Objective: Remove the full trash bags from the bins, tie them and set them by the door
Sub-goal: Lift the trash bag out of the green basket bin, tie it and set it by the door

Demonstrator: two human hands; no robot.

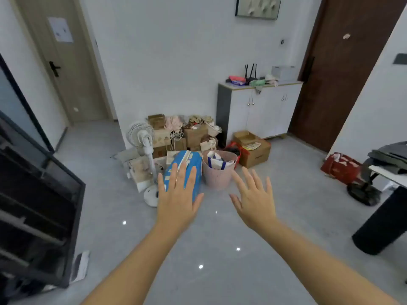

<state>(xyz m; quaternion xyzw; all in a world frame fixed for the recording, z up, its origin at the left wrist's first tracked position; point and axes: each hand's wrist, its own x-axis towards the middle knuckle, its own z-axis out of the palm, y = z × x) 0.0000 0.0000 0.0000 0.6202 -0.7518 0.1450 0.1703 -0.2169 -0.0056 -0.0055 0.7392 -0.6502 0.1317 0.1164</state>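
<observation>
Both arms stretched forward over the grey floor, left hand and right hand flat, fingers spread, holding nothing, beyond them a pink basket stuffed with bags, beside a blue box, brown door far right

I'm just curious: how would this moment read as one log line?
left hand: open, empty | right hand: open, empty | pink basket: full, untouched | brown door: shut

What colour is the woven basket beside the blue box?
Pale pink basket, seen in the head view.
</observation>
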